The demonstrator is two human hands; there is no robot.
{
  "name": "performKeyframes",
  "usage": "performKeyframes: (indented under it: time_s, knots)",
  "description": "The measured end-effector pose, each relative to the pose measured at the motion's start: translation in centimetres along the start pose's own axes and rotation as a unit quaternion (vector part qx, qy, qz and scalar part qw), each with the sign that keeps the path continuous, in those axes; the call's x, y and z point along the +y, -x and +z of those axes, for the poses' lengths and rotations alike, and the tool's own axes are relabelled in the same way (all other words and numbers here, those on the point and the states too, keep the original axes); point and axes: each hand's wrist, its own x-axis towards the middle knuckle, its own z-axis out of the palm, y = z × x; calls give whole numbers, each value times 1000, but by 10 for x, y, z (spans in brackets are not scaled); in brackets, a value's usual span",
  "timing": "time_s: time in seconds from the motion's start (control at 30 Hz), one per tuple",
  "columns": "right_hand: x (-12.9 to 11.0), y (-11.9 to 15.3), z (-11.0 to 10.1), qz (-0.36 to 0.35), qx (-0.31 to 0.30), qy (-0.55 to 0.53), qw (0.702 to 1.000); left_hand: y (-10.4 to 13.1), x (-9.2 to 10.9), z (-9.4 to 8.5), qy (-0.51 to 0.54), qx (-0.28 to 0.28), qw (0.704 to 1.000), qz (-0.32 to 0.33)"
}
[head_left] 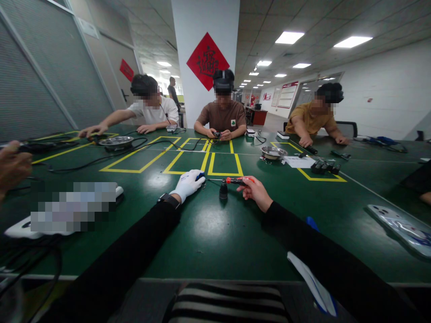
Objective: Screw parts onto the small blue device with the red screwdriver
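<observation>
My right hand (253, 194), bare, grips a screwdriver (238, 181) by its red and black handle. Its thin metal shaft points left, towards the fingertips of my left hand (189, 185). That hand wears a white glove with dark blue fingertips. Its fingers are curled together low over the table, and what they hold is hidden. Small dark bits lie by those fingertips. Between my hands a short black cylindrical part (223, 190) stands upright, just below or behind the screwdriver; whether they touch I cannot tell.
Yellow tape outlines (225, 174) mark the green table (208, 251). Ahead are metal bowls (274, 153), a paper sheet (298, 162) and several black parts (325, 167). A phone (400, 226) lies right, a white glove (313, 282) near my right forearm. Co-workers sit opposite; another hand (15, 168) shows left.
</observation>
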Motion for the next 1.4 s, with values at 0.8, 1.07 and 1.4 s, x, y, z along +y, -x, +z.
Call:
performKeyframes:
  time_s: [0.8,1.07,1.4]
  knots:
    - [-2,2,-5,-1,-16,-101,995,2,21,-12,137,62,986,-66]
    - [0,4,-3,-12,-33,-109,993,4,31,-21,179,65,980,-52]
    - [-7,13,3,-35,-49,-110,992,8,29,-25,236,119,963,-44]
